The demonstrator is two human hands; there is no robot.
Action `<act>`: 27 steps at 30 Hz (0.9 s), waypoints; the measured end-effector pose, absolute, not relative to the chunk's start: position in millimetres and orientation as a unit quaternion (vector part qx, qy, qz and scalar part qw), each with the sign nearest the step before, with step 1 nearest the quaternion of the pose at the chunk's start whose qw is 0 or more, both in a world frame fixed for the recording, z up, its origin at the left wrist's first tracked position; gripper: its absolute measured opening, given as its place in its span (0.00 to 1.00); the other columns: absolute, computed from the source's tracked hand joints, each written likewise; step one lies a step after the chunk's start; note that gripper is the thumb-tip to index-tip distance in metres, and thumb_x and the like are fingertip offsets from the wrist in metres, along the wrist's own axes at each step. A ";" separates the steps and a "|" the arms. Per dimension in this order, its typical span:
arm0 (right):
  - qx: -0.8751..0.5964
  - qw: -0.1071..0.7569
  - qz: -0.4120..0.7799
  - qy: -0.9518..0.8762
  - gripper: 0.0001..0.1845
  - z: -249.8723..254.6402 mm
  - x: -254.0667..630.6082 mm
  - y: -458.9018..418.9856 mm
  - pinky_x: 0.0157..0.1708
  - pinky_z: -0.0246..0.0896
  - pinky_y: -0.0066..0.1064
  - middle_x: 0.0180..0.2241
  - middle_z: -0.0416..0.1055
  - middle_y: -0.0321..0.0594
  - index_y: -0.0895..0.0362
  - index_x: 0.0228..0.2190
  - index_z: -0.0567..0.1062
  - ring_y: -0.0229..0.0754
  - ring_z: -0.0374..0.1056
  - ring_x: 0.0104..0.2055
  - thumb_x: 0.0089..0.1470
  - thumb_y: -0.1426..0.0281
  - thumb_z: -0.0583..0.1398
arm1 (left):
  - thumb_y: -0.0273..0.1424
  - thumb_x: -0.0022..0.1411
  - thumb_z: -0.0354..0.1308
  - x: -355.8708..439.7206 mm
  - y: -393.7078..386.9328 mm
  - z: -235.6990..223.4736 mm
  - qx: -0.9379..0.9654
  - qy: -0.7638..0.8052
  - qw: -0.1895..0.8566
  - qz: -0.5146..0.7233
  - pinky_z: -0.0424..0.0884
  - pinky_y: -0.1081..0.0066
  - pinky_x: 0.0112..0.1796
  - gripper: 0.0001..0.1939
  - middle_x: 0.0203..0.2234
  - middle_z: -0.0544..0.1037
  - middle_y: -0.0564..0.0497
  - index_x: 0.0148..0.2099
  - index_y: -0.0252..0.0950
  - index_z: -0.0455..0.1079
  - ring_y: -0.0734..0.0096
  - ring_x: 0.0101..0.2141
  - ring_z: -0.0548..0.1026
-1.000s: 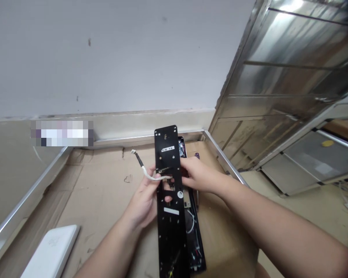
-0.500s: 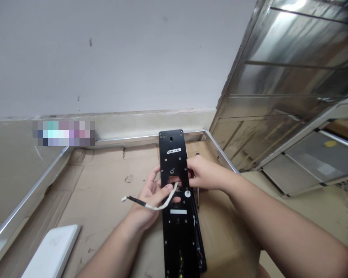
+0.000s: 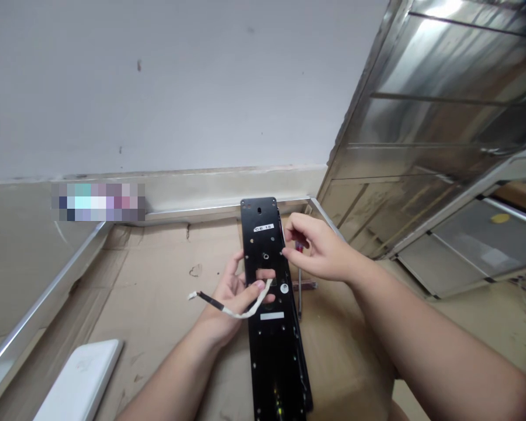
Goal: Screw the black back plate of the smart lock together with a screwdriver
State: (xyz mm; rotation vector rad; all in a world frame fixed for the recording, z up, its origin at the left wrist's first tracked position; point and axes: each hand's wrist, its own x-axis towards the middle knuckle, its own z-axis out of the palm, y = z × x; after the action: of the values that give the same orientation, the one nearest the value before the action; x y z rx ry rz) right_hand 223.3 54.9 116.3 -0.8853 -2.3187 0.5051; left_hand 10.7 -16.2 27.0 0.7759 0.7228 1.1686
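1. A white flat slab with rounded corners (image 3: 81, 380) lies on the brown cardboard sheet (image 3: 158, 275), well apart from the hands.
2. The left hand (image 3: 228, 301) grips the long black perforated panel (image 3: 269, 362), thumb above and fingers beneath, probably for keeping it steady.
3. The thin white cable with black sleeve (image 3: 245, 316) comes from the panel's opening, perhaps so it is not pinched.
4. The screwdriver with metal shaft (image 3: 300, 292) lies beside the panel, within easy reach.
5. The right hand (image 3: 322, 248) is half-curled near the panel's edge; I cannot tell if it holds something.
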 end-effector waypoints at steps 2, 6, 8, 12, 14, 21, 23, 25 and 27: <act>-0.291 0.320 0.151 -0.889 0.12 114.4 218.1 53.3 0.45 0.61 0.37 0.40 0.69 0.43 0.56 0.42 0.71 0.44 0.63 0.42 0.55 0.69 0.62 | 0.26 0.57 0.71 10.4 -16.0 26.9 0.350 0.317 0.710 0.523 0.81 0.66 0.39 0.39 0.42 0.81 0.47 0.64 0.47 0.54 0.68 0.36 0.80; -0.265 0.314 0.062 -0.910 0.18 100.9 206.1 51.0 0.51 0.59 0.43 0.43 0.69 0.46 0.54 0.48 0.77 0.47 0.62 0.46 0.59 0.60 0.63 | 0.25 0.56 0.71 10.4 -14.8 25.9 0.336 0.311 0.711 0.533 0.82 0.64 0.38 0.38 0.38 0.80 0.51 0.62 0.47 0.58 0.69 0.35 0.80; -0.269 0.313 0.031 -0.910 0.17 94.5 202.1 50.3 0.50 0.58 0.43 0.43 0.70 0.45 0.52 0.47 0.79 0.47 0.61 0.46 0.60 0.59 0.62 | 0.24 0.55 0.71 11.1 -14.9 25.5 0.330 0.312 0.713 0.534 0.82 0.64 0.39 0.37 0.38 0.79 0.53 0.62 0.48 0.59 0.70 0.34 0.79; -0.268 0.320 -0.001 -0.909 0.12 91.0 199.8 50.2 0.51 0.56 0.43 0.44 0.74 0.43 0.50 0.42 0.81 0.46 0.64 0.49 0.63 0.60 0.60 | 0.23 0.53 0.72 14.2 -17.1 26.8 0.319 0.313 0.715 0.537 0.83 0.64 0.39 0.38 0.44 0.77 0.51 0.61 0.48 0.61 0.68 0.39 0.79; -0.264 0.325 -0.002 -0.908 0.11 92.1 201.3 52.1 0.56 0.54 0.45 0.48 0.75 0.42 0.51 0.40 0.80 0.45 0.67 0.51 0.63 0.60 0.60 | 0.24 0.54 0.72 15.6 -18.1 28.0 0.317 0.317 0.707 0.547 0.83 0.65 0.38 0.37 0.47 0.75 0.49 0.61 0.48 0.63 0.66 0.42 0.78; -0.231 0.331 0.031 -0.914 0.11 88.5 209.2 66.6 0.63 0.54 0.46 0.51 0.76 0.41 0.54 0.33 0.78 0.47 0.67 0.59 0.61 0.60 0.63 | 0.28 0.57 0.69 11.7 -15.7 26.3 0.406 0.308 0.674 0.534 0.80 0.65 0.40 0.34 0.59 0.67 0.45 0.63 0.47 0.64 0.65 0.44 0.75; -0.226 0.324 0.033 -0.918 0.11 85.0 209.8 69.3 0.62 0.55 0.47 0.48 0.78 0.40 0.55 0.34 0.77 0.48 0.69 0.59 0.61 0.60 0.62 | 0.31 0.60 0.68 7.8 -13.7 22.2 0.439 0.322 0.655 0.524 0.78 0.66 0.40 0.33 0.54 0.69 0.44 0.65 0.45 0.62 0.69 0.39 0.75; -0.228 0.318 0.033 -0.920 0.11 81.5 209.9 70.9 0.63 0.56 0.48 0.46 0.79 0.39 0.55 0.35 0.76 0.48 0.70 0.57 0.62 0.60 0.62 | 0.33 0.62 0.66 2.8 -11.0 17.2 0.491 0.362 0.598 0.519 0.74 0.68 0.39 0.31 0.47 0.71 0.46 0.64 0.43 0.63 0.72 0.36 0.72; -0.230 0.312 0.034 -0.921 0.10 78.8 210.0 72.2 0.63 0.56 0.48 0.44 0.80 0.40 0.55 0.36 0.75 0.48 0.71 0.57 0.63 0.60 0.61 | 0.33 0.62 0.65 -2.3 -8.3 12.9 0.559 0.409 0.509 0.511 0.70 0.70 0.39 0.28 0.43 0.69 0.49 0.63 0.42 0.65 0.74 0.34 0.67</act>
State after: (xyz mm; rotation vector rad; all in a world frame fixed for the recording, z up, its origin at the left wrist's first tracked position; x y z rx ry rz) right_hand 210.0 72.2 78.8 -0.6065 -2.4304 0.0902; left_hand -2.3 -8.3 12.9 1.3470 0.9842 1.2316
